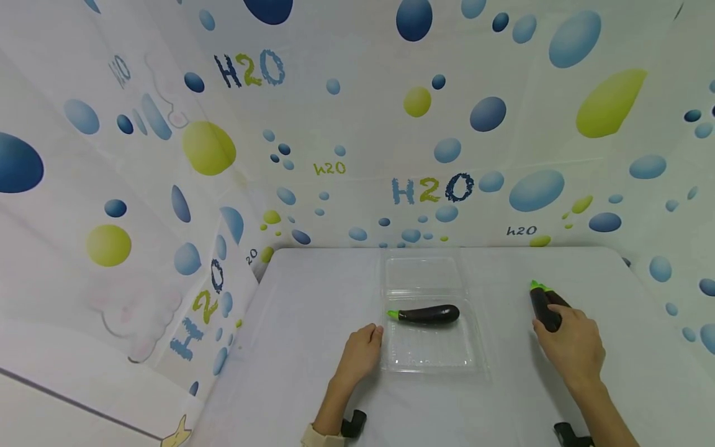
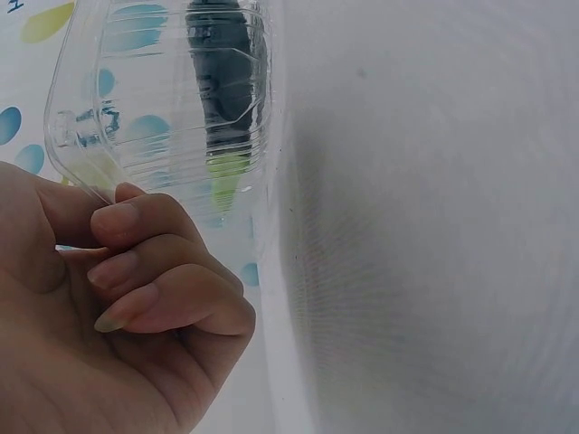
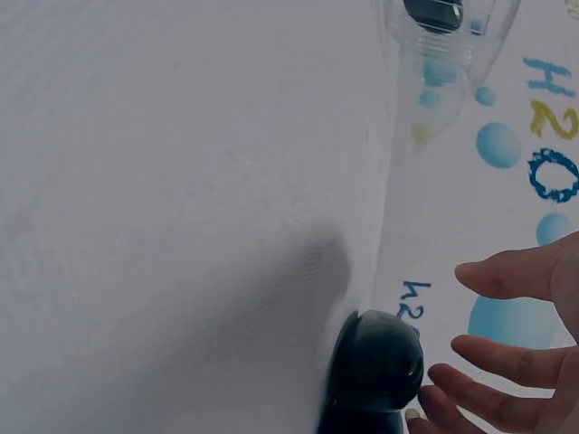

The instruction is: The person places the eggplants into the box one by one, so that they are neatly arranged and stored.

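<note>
A hinged clear plastic container (image 1: 430,357) lies unfolded on the table, and one dark eggplant (image 1: 429,315) with a green stem lies across it. My left hand (image 1: 362,355) pinches the container's left edge between thumb and curled fingers, as the left wrist view shows close up. Over on the right, two more eggplants (image 1: 544,308) lie side by side, stems pointing away. My right hand (image 1: 572,347) is right at them, partly covering the farther one. In the right wrist view its fingers (image 3: 493,357) are spread, with the thumb apart, beside the rounded end of an eggplant (image 3: 380,362).
The white table (image 1: 313,292) ends at a back wall covered with cloth (image 1: 357,118) printed with blue and green drops. A similar cloth hangs at the left. Black wrist camera mounts (image 1: 354,424) sit by both wrists.
</note>
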A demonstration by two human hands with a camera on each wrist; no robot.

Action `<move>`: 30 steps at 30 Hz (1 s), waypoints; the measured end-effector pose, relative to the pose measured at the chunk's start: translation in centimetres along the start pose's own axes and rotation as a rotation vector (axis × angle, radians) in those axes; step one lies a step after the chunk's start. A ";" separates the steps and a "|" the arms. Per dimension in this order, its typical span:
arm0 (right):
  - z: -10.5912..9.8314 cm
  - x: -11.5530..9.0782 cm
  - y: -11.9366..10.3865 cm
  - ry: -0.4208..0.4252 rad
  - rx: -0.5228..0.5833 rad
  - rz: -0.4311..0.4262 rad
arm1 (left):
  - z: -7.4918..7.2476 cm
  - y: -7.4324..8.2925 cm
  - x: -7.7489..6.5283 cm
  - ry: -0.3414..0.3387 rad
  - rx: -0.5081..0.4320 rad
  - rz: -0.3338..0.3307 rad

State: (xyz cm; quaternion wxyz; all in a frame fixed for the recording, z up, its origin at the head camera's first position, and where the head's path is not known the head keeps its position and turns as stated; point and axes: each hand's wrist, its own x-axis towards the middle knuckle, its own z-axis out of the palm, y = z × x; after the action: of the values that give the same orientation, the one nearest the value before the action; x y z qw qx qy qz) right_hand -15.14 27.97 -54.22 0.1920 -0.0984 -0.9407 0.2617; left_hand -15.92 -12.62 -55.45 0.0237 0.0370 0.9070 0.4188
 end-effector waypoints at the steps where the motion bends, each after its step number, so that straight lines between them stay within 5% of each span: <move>1: 0.0 0.0 0.1 -0.007 -0.002 0.004 | 0.0 0.0 0.0 0.000 0.001 0.000; 30: -0.2 0.1 0.6 -0.102 -0.078 0.065 | 0.0 0.1 0.0 0.003 0.013 0.006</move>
State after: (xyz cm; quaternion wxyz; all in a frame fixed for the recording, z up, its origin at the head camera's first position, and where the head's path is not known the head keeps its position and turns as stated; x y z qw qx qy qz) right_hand -15.09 28.63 -54.35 0.1312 -0.1228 -0.9550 0.2358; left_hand -15.93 -12.61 -55.38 0.0209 0.0393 0.9096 0.4131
